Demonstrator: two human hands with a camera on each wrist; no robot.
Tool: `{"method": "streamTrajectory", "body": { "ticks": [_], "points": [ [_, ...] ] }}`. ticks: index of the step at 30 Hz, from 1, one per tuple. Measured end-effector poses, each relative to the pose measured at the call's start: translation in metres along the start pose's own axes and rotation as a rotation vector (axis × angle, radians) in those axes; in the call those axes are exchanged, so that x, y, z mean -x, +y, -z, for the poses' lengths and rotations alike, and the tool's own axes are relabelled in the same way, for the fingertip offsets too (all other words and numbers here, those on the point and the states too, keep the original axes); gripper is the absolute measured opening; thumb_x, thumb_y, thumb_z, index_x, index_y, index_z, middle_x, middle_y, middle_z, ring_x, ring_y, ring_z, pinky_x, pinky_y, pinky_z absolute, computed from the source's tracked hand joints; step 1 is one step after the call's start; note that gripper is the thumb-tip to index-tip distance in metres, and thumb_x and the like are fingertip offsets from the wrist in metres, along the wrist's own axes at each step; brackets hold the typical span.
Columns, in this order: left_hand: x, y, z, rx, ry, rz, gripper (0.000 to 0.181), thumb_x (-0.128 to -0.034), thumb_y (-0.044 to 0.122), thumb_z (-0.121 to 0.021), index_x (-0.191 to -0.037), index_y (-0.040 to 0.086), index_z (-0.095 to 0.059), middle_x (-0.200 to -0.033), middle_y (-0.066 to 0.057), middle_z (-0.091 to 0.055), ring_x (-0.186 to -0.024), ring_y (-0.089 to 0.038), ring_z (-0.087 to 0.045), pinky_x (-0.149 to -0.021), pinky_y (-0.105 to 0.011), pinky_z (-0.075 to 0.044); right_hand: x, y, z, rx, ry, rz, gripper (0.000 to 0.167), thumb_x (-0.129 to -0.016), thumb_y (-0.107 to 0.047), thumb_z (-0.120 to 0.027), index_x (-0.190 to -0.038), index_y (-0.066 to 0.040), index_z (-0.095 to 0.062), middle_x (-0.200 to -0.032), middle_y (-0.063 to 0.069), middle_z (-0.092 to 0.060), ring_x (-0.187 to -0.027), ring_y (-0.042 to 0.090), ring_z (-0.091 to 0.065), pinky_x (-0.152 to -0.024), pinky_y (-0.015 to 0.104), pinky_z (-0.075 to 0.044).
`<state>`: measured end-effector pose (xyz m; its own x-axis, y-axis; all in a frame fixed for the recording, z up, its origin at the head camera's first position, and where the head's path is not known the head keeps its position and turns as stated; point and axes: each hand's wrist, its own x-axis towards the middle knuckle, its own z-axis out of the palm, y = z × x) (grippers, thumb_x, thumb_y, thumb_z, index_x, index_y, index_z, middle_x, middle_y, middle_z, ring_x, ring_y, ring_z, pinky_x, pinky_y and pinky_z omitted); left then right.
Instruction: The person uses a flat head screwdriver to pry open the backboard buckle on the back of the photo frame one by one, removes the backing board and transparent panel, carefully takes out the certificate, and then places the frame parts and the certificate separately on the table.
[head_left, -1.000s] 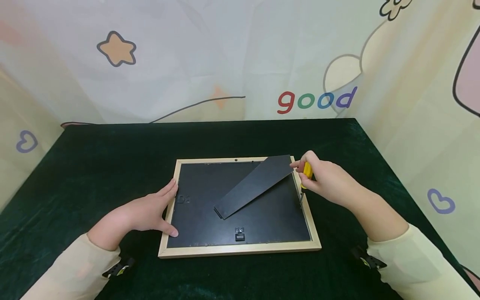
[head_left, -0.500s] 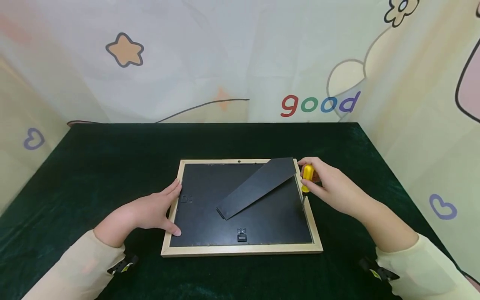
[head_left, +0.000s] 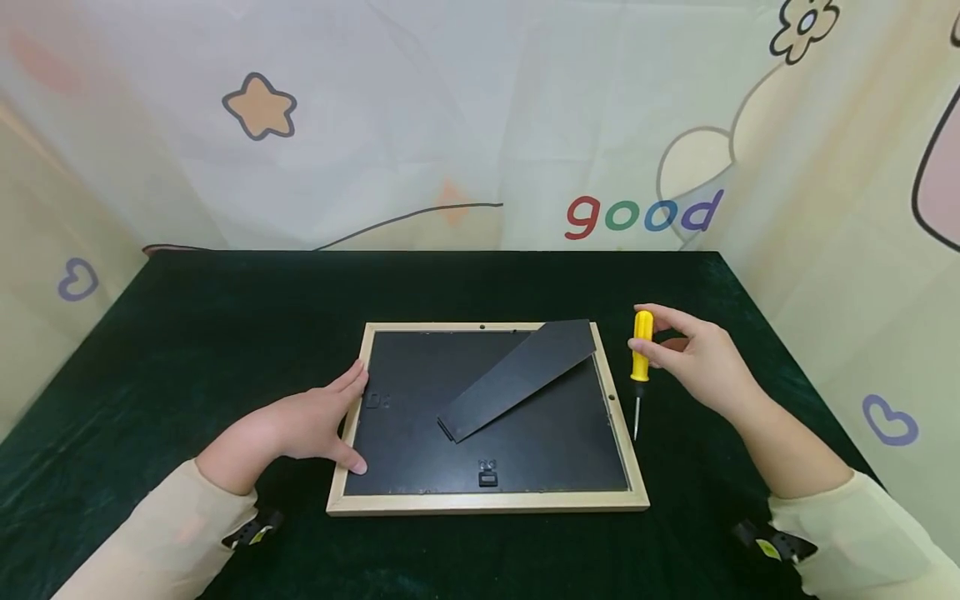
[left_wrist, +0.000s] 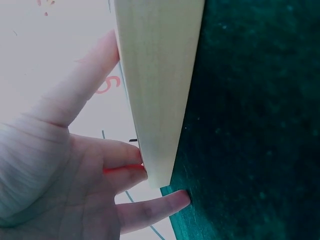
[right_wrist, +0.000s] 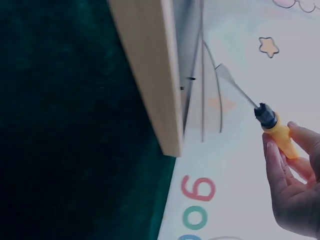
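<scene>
A light wooden picture frame lies back side up, its black backing board carrying a dark support leg set at a slant. My left hand rests on its left side, thumb over the board's edge and fingers along the outer rim; the left wrist view shows this hand against the wooden side. Right of the frame, my right hand pinches the yellow handle of a screwdriver, tip downward and apart from the wood. The right wrist view shows the flat blade of the screwdriver.
A dark green cloth covers the table. Behind it and at both sides hangs a pale printed curtain with a star, hearts and the word "good". The frame's small metal hanger is near its lower edge.
My right hand has moved right, taking the screwdriver away from the frame's right edge, where its tip was. My left hand keeps its hold on the left side. The head view has shifted slightly.
</scene>
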<state>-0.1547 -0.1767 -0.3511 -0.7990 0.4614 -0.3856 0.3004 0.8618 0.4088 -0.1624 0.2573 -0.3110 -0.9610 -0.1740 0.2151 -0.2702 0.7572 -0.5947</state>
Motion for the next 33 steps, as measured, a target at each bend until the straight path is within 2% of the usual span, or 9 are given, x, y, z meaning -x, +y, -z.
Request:
{"method": "streamTrajectory", "body": {
  "ticks": [5, 11, 17, 20, 24, 33],
  "points": [
    [-0.002, 0.000, 0.000, 0.002, 0.003, -0.013, 0.121, -0.0623, 0.045, -0.082, -0.147, -0.004, -0.010, -0.154, -0.021, 0.000, -0.134, -0.041, -0.025, -0.100, -0.051, -0.035, 0.002, 0.012, 0.002, -0.010, -0.115, -0.077, 0.053, -0.088, -0.025, -0.066, -0.131, 0.002, -0.049, -0.109, 0.023, -0.059, -0.076, 0.026, -0.066, -0.068, 0.018, -0.051],
    [-0.001, -0.001, -0.002, 0.010, 0.009, -0.010, 0.122, -0.0630, 0.045, -0.082, -0.147, -0.004, -0.009, -0.154, -0.021, -0.001, -0.133, -0.040, -0.027, -0.100, -0.051, -0.036, 0.002, 0.028, -0.001, -0.028, -0.249, -0.122, 0.057, -0.089, -0.025, -0.065, -0.133, 0.005, -0.046, -0.105, 0.021, -0.059, -0.072, 0.022, -0.064, -0.068, 0.023, -0.052],
    [0.000, -0.001, -0.003, 0.007, 0.008, -0.006, 0.121, -0.0630, 0.044, -0.082, -0.147, -0.005, -0.010, -0.154, -0.022, -0.002, -0.133, -0.040, -0.027, -0.100, -0.051, -0.036, 0.007, 0.046, -0.009, -0.051, -0.428, -0.196, 0.058, -0.089, -0.025, -0.064, -0.133, 0.007, -0.044, -0.098, 0.014, -0.058, -0.072, 0.017, -0.058, -0.070, 0.029, -0.055],
    [0.001, 0.000, -0.002, 0.005, 0.009, -0.008, 0.121, -0.0627, 0.044, -0.082, -0.147, -0.004, -0.010, -0.154, -0.021, -0.001, -0.133, -0.040, -0.027, -0.100, -0.051, -0.036, 0.012, 0.050, -0.014, -0.024, -0.502, -0.221, 0.058, -0.088, -0.024, -0.066, -0.131, 0.009, -0.046, -0.093, 0.010, -0.058, -0.070, 0.016, -0.057, -0.067, 0.030, -0.055],
    [0.001, 0.000, -0.001, 0.007, 0.011, -0.010, 0.121, -0.0625, 0.044, -0.082, -0.147, -0.004, -0.010, -0.154, -0.020, -0.001, -0.134, -0.040, -0.027, -0.100, -0.050, -0.035, 0.017, 0.052, -0.018, 0.054, -0.540, -0.246, 0.058, -0.086, -0.022, -0.068, -0.128, 0.012, -0.047, -0.090, 0.008, -0.058, -0.067, 0.014, -0.056, -0.064, 0.029, -0.054],
    [0.001, -0.002, -0.001, 0.003, 0.019, 0.002, 0.122, -0.0616, 0.044, -0.083, -0.148, -0.002, -0.010, -0.154, -0.019, 0.000, -0.134, -0.039, -0.026, -0.100, -0.050, -0.036, 0.014, 0.052, -0.019, 0.149, -0.538, -0.257, 0.056, -0.086, -0.020, -0.067, -0.127, 0.012, -0.048, -0.088, 0.008, -0.058, -0.063, 0.014, -0.055, -0.061, 0.028, -0.053]
  ]
}}
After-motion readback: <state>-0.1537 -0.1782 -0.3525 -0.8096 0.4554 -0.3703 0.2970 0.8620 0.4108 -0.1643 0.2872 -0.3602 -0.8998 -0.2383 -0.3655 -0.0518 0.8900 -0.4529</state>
